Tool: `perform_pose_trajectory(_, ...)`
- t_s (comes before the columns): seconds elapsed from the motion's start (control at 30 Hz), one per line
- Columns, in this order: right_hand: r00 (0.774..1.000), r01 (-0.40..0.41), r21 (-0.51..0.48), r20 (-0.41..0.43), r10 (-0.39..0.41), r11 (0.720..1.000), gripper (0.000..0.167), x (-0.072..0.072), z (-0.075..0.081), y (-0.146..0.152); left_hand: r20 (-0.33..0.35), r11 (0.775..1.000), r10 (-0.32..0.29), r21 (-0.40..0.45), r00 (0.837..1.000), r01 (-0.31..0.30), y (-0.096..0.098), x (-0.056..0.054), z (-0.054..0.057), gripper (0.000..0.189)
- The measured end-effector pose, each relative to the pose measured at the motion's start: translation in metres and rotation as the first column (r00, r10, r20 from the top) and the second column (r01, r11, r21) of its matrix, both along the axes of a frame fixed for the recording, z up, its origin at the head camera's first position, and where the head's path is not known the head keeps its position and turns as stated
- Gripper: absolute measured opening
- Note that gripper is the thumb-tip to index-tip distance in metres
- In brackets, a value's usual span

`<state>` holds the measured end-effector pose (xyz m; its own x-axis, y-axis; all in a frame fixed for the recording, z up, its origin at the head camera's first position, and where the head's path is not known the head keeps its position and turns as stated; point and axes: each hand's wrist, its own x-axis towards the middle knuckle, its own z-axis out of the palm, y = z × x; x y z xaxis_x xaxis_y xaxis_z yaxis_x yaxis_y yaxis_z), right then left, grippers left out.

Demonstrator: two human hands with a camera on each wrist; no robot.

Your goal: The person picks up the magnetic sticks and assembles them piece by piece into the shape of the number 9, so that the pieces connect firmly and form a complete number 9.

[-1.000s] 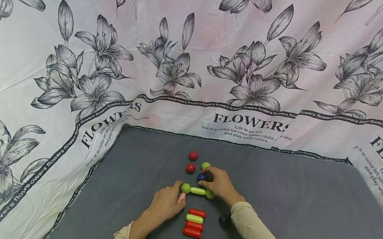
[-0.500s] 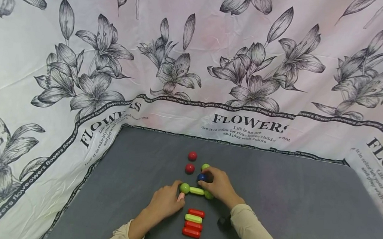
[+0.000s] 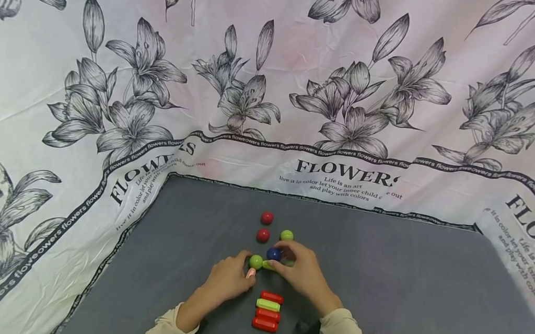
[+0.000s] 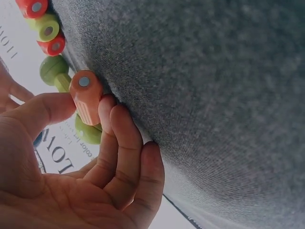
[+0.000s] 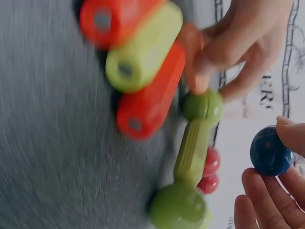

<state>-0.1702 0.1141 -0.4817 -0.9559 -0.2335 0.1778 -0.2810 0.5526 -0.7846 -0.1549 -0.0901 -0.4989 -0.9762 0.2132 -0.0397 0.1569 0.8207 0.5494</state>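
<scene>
My left hand (image 3: 229, 278) pinches an orange magnetic rod (image 4: 86, 98) between thumb and fingers. The rod lies close by a green ball (image 3: 256, 262); whether they touch is unclear. From that ball a yellow-green rod (image 5: 191, 152) runs to a second green ball (image 5: 178, 207), which my right hand (image 3: 305, 275) hides in the head view. A blue ball (image 3: 273, 254) is held between the right thumb and fingers, just above the yellow-green rod. In the right wrist view, the blue ball (image 5: 271, 150) appears apart from the joined pieces.
Two red balls (image 3: 263, 235) and a loose green ball (image 3: 286, 235) lie farther back on the grey surface (image 3: 381, 281). Nearer me is a row of red rods (image 3: 265, 324) with one yellow-green rod (image 3: 268, 305). A flower-printed cloth (image 3: 342, 175) borders the surface.
My right hand has shifted left and slightly nearer with the blue ball, now covering the right green ball and part of the joining rod. The left hand keeps its hold beside the green ball.
</scene>
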Motion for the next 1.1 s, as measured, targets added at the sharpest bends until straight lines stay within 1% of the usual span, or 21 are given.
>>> perform_pose_trajectory(0.13,1.0,-0.021,-0.033,0.001,0.021,0.999,0.032,0.017,0.002,-0.004,0.005,1.0,-0.011,0.019,1.0,0.011,-0.001,-0.001,0.0,0.051)
perform_pose_trajectory(0.27,0.999,-0.045,-0.037,-0.005,0.045,0.998,0.036,0.035,0.001,-0.01,0.02,0.999,-0.016,0.04,1.0,0.015,-0.002,-0.003,0.001,0.046)
perform_pose_trajectory(0.33,0.998,-0.055,-0.056,0.004,0.056,0.997,0.037,0.044,-0.001,-0.013,0.032,0.999,-0.017,0.051,0.999,0.015,-0.003,-0.004,0.002,0.046)
perform_pose_trajectory(0.43,0.997,-0.066,-0.098,0.029,0.069,0.993,0.038,0.055,-0.006,-0.018,0.041,0.998,-0.013,0.054,0.999,0.011,-0.003,-0.005,0.002,0.045)
perform_pose_trajectory(0.5,0.994,-0.071,-0.134,0.067,0.081,0.988,0.037,0.063,-0.01,-0.022,0.043,0.999,-0.011,0.052,0.999,0.008,-0.004,-0.006,0.003,0.045)
perform_pose_trajectory(0.63,0.99,-0.087,-0.142,0.098,0.101,0.986,0.037,0.075,-0.021,-0.031,0.057,0.999,-0.006,0.054,0.998,0.003,-0.005,-0.006,0.004,0.046)
perform_pose_trajectory(0.77,0.994,-0.097,-0.069,0.045,0.101,0.993,0.039,0.085,-0.029,-0.043,0.074,0.998,-0.012,0.062,0.997,0.007,-0.006,-0.005,0.005,0.047)
perform_pose_trajectory(0.83,0.996,-0.086,-0.019,0.01,0.086,0.996,0.039,0.088,-0.031,-0.047,0.078,0.998,-0.016,0.067,0.997,0.01,-0.006,-0.005,0.004,0.048)
perform_pose_trajectory(0.97,0.999,-0.046,0.064,-0.024,0.048,0.997,0.038,0.091,-0.032,-0.055,0.095,0.998,-0.012,0.066,0.995,0.006,-0.007,-0.005,0.003,0.05)
perform_pose_trajectory(1.1,0.998,-0.021,0.076,-0.049,0.025,0.997,0.037,0.09,-0.033,-0.059,0.093,0.999,-0.002,0.054,0.996,-0.003,-0.007,-0.004,0.004,0.052)
